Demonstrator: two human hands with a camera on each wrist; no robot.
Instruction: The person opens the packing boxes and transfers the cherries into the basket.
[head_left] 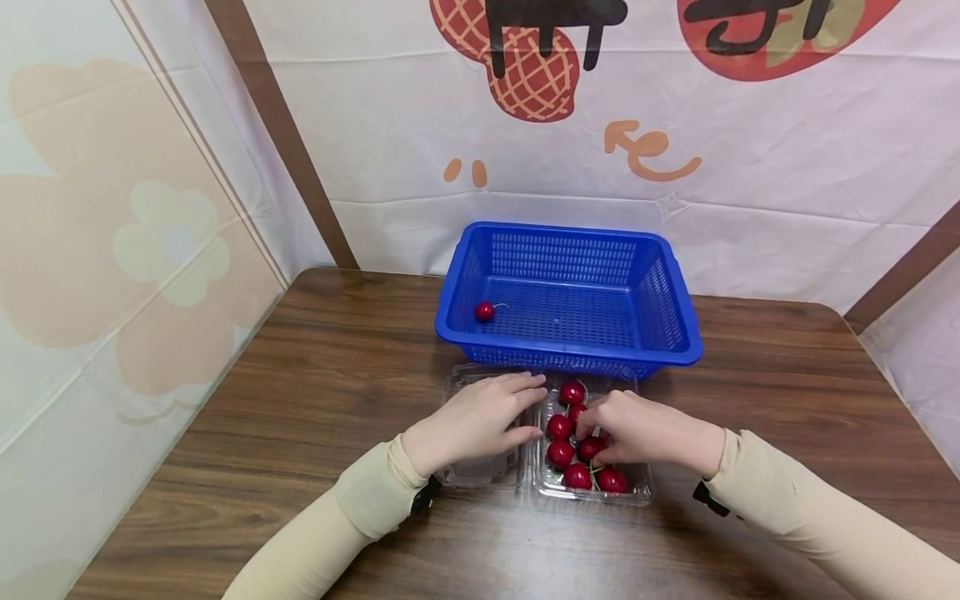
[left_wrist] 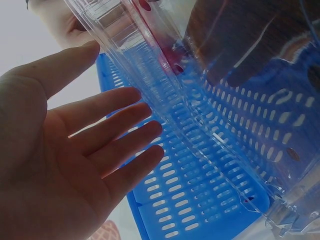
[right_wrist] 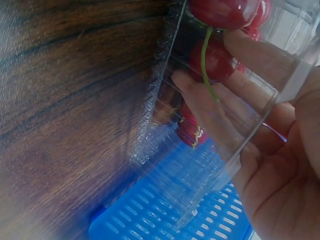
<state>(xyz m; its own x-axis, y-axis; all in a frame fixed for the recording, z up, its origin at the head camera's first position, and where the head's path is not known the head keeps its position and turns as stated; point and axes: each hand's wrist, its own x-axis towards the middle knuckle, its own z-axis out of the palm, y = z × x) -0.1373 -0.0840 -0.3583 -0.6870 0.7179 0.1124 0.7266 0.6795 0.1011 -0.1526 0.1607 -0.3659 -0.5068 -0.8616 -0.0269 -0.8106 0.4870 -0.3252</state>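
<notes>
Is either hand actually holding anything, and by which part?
The right hand pinches a cherry in the clear tray; whether by stem or body cannot be told. The left hand rests flat on the open lid.

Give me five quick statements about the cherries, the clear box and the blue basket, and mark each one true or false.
1. One cherry lies alone in the blue basket. True.
2. The left hand rests flat on the open lid of the clear box. True.
3. The blue basket stands nearer the person than the clear box. False: it stands beyond the clear box, against the backdrop.
4. The right hand is in the basket. False: its fingers are curled among the cherries in the box tray.
5. The clear box is empty. False: several cherries lie in its tray.
</notes>
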